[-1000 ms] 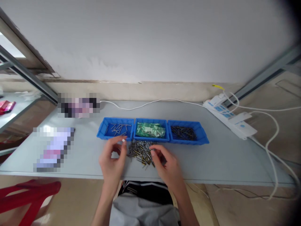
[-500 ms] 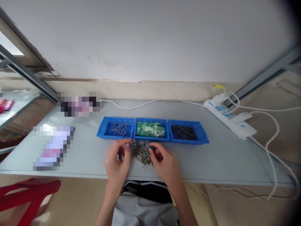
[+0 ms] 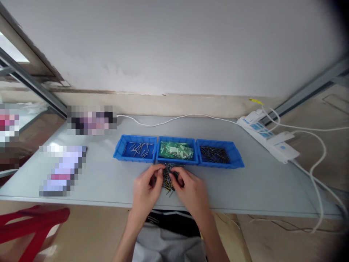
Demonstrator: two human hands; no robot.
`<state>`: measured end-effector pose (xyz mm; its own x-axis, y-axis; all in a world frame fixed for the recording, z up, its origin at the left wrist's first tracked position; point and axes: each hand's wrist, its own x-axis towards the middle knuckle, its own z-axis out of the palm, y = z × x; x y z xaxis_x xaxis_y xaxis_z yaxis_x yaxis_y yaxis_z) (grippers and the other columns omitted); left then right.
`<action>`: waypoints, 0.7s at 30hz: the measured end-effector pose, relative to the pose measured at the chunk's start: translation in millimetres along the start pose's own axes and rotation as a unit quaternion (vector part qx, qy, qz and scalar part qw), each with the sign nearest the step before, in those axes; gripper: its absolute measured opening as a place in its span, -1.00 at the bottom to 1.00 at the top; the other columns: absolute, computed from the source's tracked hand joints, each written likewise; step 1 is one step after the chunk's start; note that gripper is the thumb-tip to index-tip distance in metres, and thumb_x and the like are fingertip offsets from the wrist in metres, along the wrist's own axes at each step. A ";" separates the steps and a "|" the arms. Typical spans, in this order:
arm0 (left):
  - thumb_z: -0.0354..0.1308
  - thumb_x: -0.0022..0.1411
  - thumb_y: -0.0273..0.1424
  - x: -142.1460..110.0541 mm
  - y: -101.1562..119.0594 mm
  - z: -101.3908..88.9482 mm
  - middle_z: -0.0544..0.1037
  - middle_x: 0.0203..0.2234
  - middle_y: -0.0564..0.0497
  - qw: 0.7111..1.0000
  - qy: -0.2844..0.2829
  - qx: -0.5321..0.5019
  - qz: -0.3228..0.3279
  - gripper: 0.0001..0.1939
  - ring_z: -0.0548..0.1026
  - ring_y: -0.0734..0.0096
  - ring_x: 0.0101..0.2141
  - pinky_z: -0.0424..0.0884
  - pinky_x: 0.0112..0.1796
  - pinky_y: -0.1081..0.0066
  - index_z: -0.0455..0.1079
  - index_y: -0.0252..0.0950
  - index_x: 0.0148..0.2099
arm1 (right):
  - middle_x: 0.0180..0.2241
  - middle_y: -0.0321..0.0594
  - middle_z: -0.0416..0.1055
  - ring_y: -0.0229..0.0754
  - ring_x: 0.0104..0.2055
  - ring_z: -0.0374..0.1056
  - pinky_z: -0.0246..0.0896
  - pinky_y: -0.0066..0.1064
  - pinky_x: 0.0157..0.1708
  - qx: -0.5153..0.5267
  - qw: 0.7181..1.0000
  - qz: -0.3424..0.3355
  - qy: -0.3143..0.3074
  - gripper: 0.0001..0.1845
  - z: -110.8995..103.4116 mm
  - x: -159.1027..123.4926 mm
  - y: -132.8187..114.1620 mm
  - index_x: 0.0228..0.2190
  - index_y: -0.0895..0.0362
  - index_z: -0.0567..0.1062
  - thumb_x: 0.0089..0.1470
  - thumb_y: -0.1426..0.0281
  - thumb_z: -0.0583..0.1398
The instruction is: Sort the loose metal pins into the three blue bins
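Note:
A loose pile of thin metal rods (image 3: 168, 187), some silver, some dark, some yellowish, lies on the grey table before the blue bins. My left hand (image 3: 147, 187) is at the pile's left side, thumb and forefinger pinched together. On the opposite side, my right hand (image 3: 191, 187) is also closed in a pinch over the rods. Whatever is between the fingertips of either hand is too small to make out. Just behind, the left blue bin (image 3: 127, 157) holds several silver rods, the middle blue bin (image 3: 174, 161) green-and-clear packets, and the right blue bin (image 3: 236, 160) dark rods.
A white power strip (image 3: 268, 140) with plugs and cables lies at the right. A white cable (image 3: 152, 126) runs along the back to a blurred-out object (image 3: 92, 120). Another blurred-out flat object (image 3: 64, 171) rests at the left. A red stool (image 3: 35, 225) stands below the front edge.
My left hand has moved right, over the pile and closer to my right hand. Its thumb and forefinger remain pinched. My right hand has shifted slightly left.

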<state>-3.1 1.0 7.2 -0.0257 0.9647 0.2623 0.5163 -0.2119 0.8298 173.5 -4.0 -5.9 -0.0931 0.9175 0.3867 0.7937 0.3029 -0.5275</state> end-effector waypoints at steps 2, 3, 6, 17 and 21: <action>0.11 0.51 -0.34 0.2 0.4 0.1 0.61 -0.51 0.09 1.000 -0.003 0.000 0.003 -0.76 0.44 0.48 -0.57 0.35 -0.46 0.50 0.63 -0.21 -0.04 | -0.50 -0.30 0.54 -0.20 -0.54 0.40 0.11 -0.37 -0.46 -0.005 1.000 -0.009 -0.007 -0.71 0.4 3.6 -1.8 -0.09 0.05 0.65 0.50 0.24 0.13; 0.11 0.52 -0.34 0.0 0.4 0.2 0.62 -0.51 0.09 1.000 -0.002 0.002 0.004 -0.75 0.45 0.48 -0.57 0.35 -0.46 0.50 0.63 -0.21 -0.05 | -0.49 -0.30 0.56 -0.20 -0.54 0.41 0.11 -0.37 -0.46 -0.010 1.000 -0.011 -0.012 -0.70 1.0 5.7 -2.9 -0.07 0.04 0.65 0.50 0.25 0.13; 0.10 0.52 -0.33 -1.1 -0.7 0.5 0.62 -0.50 0.09 1.000 -0.003 0.005 0.004 -0.74 0.45 0.49 -0.56 0.36 -0.45 0.52 0.63 -0.23 -0.06 | -0.47 -0.30 0.58 -0.19 -0.52 0.44 0.06 -0.37 -0.48 -0.025 0.999 -0.001 -0.025 -0.72 3.6 12.2 -6.9 -0.13 0.03 0.65 0.48 0.28 0.14; 0.13 0.51 -0.40 0.9 2.1 1.6 0.63 -0.47 0.09 0.999 0.004 0.024 0.035 -0.78 0.49 0.50 -0.54 0.37 -0.45 0.53 0.62 -0.23 -0.05 | -0.55 -0.33 0.48 -0.23 -0.55 0.38 0.09 -0.38 -0.46 -0.004 0.998 -0.016 0.055 -0.66 4.9 10.6 -9.5 -0.27 0.07 0.62 0.49 0.27 0.12; 0.18 0.49 -0.45 0.6 0.2 3.9 0.68 -0.27 0.02 0.995 -0.019 0.037 0.095 -0.74 0.62 0.44 -0.36 0.45 -0.35 0.52 0.58 -0.19 0.14 | -0.56 -0.39 0.41 -0.27 -0.56 0.35 0.18 -0.43 -0.44 0.047 0.995 -0.027 0.079 -0.77 -1.4 6.7 -8.8 -0.24 0.07 0.59 0.46 0.29 0.18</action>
<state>0.3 2.1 5.6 0.1102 0.9143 0.3898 0.5697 -0.3795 0.7290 166.8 -0.9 2.5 -0.0322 0.8498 0.5261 0.7291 0.3800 -0.5692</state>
